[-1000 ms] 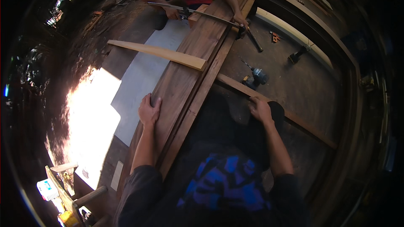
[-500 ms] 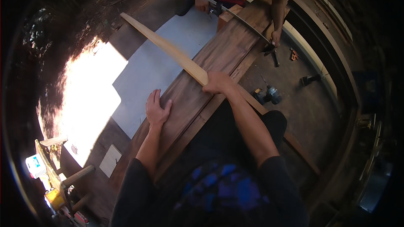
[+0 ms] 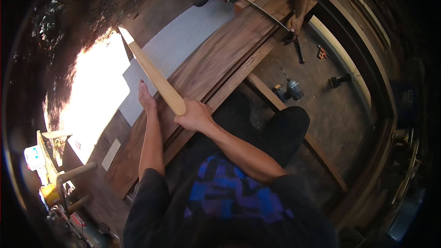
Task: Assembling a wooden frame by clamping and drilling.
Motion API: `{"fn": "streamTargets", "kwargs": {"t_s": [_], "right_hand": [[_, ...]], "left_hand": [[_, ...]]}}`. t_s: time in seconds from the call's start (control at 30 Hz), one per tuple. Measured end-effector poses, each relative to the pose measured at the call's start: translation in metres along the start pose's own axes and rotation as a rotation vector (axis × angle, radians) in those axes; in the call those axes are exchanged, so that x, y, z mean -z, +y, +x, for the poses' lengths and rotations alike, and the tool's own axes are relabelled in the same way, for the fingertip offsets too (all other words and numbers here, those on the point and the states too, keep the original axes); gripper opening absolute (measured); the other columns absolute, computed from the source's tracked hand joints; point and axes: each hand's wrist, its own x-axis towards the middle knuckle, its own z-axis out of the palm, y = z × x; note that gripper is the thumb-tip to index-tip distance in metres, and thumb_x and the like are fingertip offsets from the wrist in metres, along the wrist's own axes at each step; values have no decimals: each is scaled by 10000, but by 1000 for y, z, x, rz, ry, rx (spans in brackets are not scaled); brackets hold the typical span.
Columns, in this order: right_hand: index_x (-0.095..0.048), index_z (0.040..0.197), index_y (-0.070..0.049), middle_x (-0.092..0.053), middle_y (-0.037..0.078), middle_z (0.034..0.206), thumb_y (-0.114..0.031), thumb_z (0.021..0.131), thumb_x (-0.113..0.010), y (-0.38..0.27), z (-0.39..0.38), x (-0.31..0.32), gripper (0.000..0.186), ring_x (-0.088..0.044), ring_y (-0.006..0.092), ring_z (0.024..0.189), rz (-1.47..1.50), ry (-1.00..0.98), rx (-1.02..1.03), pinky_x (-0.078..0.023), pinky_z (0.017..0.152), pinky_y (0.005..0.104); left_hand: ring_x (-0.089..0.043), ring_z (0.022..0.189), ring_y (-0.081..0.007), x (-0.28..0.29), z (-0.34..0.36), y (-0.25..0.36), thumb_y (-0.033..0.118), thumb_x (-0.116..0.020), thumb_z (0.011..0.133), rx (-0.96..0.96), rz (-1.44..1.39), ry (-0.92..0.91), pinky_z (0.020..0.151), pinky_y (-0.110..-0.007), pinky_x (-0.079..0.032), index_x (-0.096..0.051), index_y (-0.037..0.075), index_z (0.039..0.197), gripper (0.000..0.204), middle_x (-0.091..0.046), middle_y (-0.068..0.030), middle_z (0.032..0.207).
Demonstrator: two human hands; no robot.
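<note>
The right hand [image 3: 197,115] clasps a long, pale-yellow wooden strip [image 3: 155,72]; the left hand [image 3: 148,99] is empty and uncurled.

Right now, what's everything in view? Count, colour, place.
Wide board: one, brown, diagonally across the middle
Wood strip: one, tan, across the board's left edge
Bar clamp: one, silver, across the board's far end
Sheet: one, pale grey, left of board
Drill: one, bluish, floor right of board
Second tool: one, black, right of the drill
Small tool: one, orange, beyond the drill
Frame: one, dark brown, right
Stand: one, brown, lower left
Dim edges: contents unclear
Co-worker's hands: two, bare, at the clamp
Left hand: one, bare, open by the board's left edge
Right hand: one, bare, gripping the strip's near end
</note>
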Motion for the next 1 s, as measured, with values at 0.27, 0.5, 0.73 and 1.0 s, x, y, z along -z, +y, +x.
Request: {"fn": "streamTargets", "kwargs": {"t_s": [0.27,0.5,0.73,1.0], "right_hand": [[-554,1168,156,-711,315,1037,-365,713,-785,7,-24,-35,730,-710,443,976,-266,-310,203,-570,875,464],[-690,1258,-21,-742,204,1112,-445,877,-738,84,-24,46,572,-701,363,1089,-14,-515,351,-536,956,414],[-618,1344,-78,-671,178,1273,-185,708,-823,299,-45,317,677,-653,365,1136,-707,676,-270,-513,998,436],[-560,1386,-80,-706,208,1204,-180,662,-888,366,-20,329,800,-675,389,1144,-475,648,-435,-526,945,447]], "left_hand": [[-506,1383,-302,51,-31,67,379,-646,991,541,-169,-320,1134,-396,-395,-336,-99,1545,795,-528,-228,1487],[-224,1554,-382,49,-53,25,461,-660,934,223,653,-258,1258,-422,-183,-311,-77,1565,899,-233,-298,1656],[-446,1430,-385,-23,-55,129,274,-703,937,-121,674,-226,1186,-445,-336,-526,0,1462,617,-461,-237,1551],[-668,1136,-312,-237,-158,198,201,-739,889,-151,-47,-881,944,-389,-533,-728,63,1182,324,-693,-133,1251]]}}
